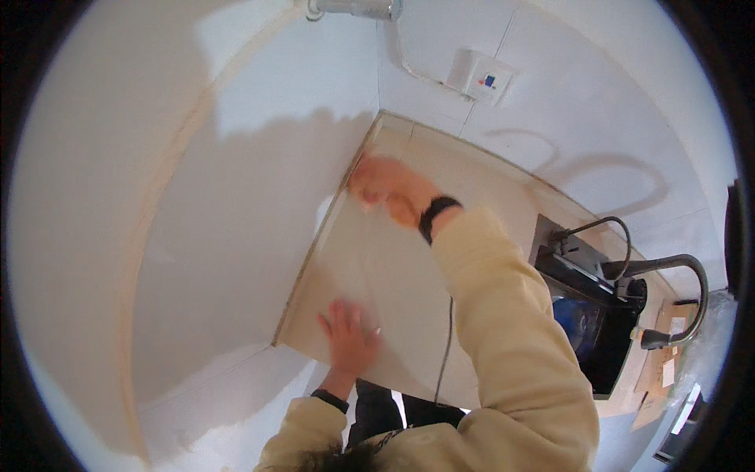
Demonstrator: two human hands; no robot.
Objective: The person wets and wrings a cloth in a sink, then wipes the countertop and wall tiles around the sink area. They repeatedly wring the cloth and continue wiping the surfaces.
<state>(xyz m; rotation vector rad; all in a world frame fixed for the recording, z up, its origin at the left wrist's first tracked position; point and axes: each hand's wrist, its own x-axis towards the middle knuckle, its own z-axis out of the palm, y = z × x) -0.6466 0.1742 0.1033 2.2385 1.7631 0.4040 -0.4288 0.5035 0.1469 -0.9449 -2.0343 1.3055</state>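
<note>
My right hand (392, 187) reaches across the beige countertop (413, 259) to its far left edge, by the wall. The hand is blurred and its fingers are bent; whether something is under or in them cannot be made out. A black band circles that wrist. My left hand (351, 339) rests near the counter's front edge, fingers spread, holding nothing; it too wears a black band. A thin dark cable (446, 351) runs over the counter beside my right sleeve.
To the right stands a black sink (610, 354) with a hose faucet (699, 277). Cardboard (657, 348) and clear plastic wrap (702, 336) lie past it. White walls meet at the counter's back corner. A wall socket (489, 79) and a metal pipe (360, 7) are above.
</note>
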